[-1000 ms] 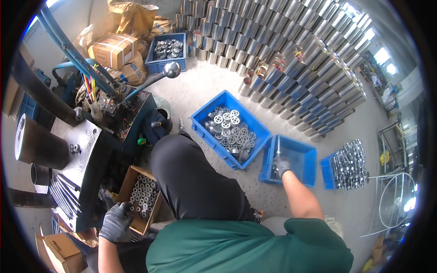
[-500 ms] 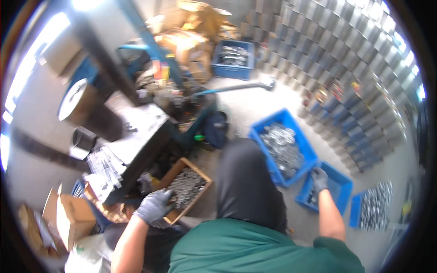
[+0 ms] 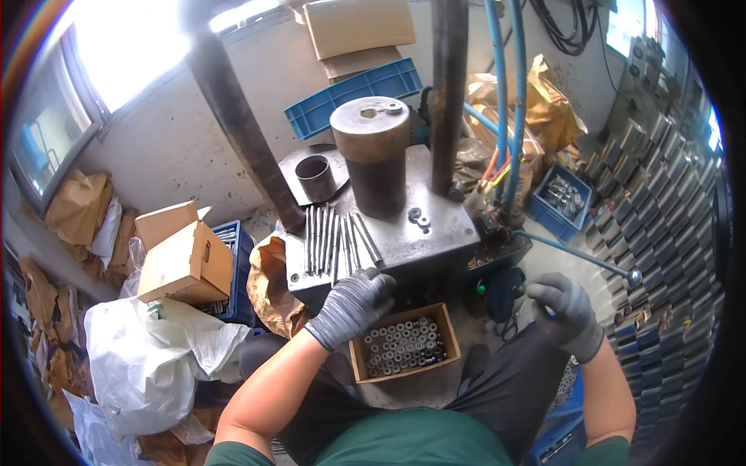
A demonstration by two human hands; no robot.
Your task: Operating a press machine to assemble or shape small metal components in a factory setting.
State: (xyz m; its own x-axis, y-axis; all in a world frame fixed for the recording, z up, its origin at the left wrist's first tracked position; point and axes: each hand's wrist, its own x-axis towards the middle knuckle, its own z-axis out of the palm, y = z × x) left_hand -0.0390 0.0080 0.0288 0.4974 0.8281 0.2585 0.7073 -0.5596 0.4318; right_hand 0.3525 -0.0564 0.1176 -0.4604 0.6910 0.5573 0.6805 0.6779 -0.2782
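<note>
My left hand (image 3: 353, 309), in a grey glove, is at the front edge of a steel press table (image 3: 435, 247), above a wooden box (image 3: 359, 365) of small metal rings (image 3: 400, 342). Its fingers are curled together near the lower ends of several metal rods (image 3: 330, 239) lying side by side on the table. Whatever they hold is hidden. On the right, my gloved right hand (image 3: 566, 314) hangs in the air over my right knee. Its fingers are bent in toward the thumb, and I cannot make out anything between them.
A thick steel cylinder (image 3: 373, 167) with a ring on top stands on the table, beside a short tube (image 3: 316, 179) and a steel column (image 3: 449, 101). Cartons (image 3: 186, 260) and white sacking (image 3: 144, 357) are at left. A blue bin (image 3: 561, 203) stands behind; stacked metal pieces (image 3: 653, 233) line the right.
The view has swung left to face the press table. My right hand has come up out of a blue bin. My left hand has moved from the wooden box's rim to the table edge.
</note>
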